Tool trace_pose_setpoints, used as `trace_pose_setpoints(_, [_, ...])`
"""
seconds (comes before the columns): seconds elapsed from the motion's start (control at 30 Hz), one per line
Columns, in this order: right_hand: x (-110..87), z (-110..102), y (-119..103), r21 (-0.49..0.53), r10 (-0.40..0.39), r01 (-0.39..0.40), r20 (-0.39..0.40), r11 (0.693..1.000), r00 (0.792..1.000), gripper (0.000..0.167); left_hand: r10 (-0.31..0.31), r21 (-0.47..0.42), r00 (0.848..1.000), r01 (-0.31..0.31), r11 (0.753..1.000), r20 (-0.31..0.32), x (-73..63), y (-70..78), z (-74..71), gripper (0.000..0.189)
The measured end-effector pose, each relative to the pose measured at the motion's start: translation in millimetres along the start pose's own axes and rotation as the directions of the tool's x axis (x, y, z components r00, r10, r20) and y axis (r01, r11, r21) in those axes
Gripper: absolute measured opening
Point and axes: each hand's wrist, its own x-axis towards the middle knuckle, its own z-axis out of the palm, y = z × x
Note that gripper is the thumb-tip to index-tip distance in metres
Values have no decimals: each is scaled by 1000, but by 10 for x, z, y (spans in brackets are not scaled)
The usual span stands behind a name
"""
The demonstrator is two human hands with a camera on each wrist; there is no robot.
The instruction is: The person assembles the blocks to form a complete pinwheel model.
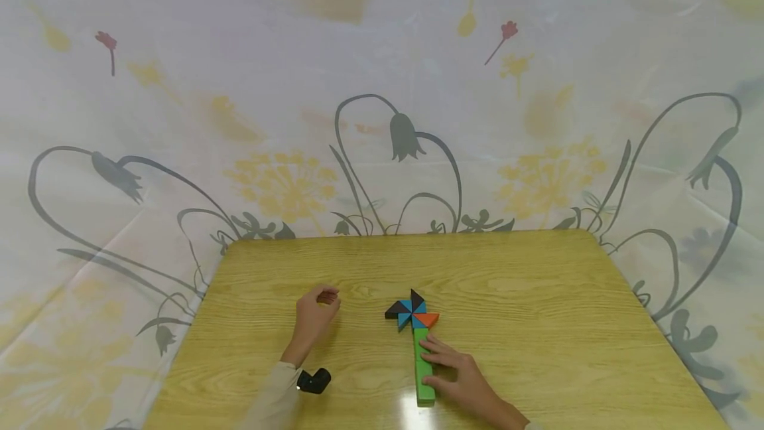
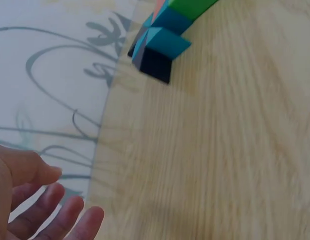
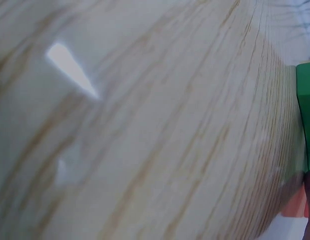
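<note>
A pinwheel shape of small triangular blocks (image 1: pixel 404 306), coloured blue, black and orange, lies near the middle of the table. From its lower side a long green block strip (image 1: pixel 423 370) runs toward the near edge. My right hand (image 1: pixel 462 377) rests along the strip's right side, its spread fingers and thumb touching the green. The right wrist view shows just part of a green block (image 3: pixel 307 107) and a fingertip at its edge. Left of the pinwheel, my left hand (image 1: pixel 316 317) hovers apart from the blocks, fingers loosely curled and holding nothing.
The wood-patterned table (image 1: pixel 525 284) has a flower-printed curtain (image 1: pixel 382 52) behind it and at its sides. A black wrist device (image 1: pixel 314 381) sits by the left sleeve (image 1: pixel 274 393). Light glares on the tabletop below the green strip.
</note>
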Motion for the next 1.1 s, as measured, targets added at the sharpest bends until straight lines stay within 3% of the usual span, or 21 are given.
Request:
trace_pose_setpoints(0.47, [69,-61,-275,-6,-22,22,7,1000,1000,40,-8,49,997,4,999,79,107,-322,-471,25])
trace_pose_setpoints(0.67, [8,-8,-41,3,-4,4,17,1000,1000,43,-70,47,986,63,997,154,98,-435,-534,33])
trace_pose_setpoints(0.83, [-5,-4,-5,11,42,-43,31,999,999,45,-128,56,973,119,991,191,68,-488,-548,37])
trace_pose_setpoints(0.97, [-3,0,3,9,56,-56,29,998,998,45,-109,84,976,95,992,190,47,-513,-529,38])
trace_pose_setpoints(1.1, [0,4,20,5,56,-56,23,998,998,44,-83,35,976,77,996,203,39,-522,-504,41])
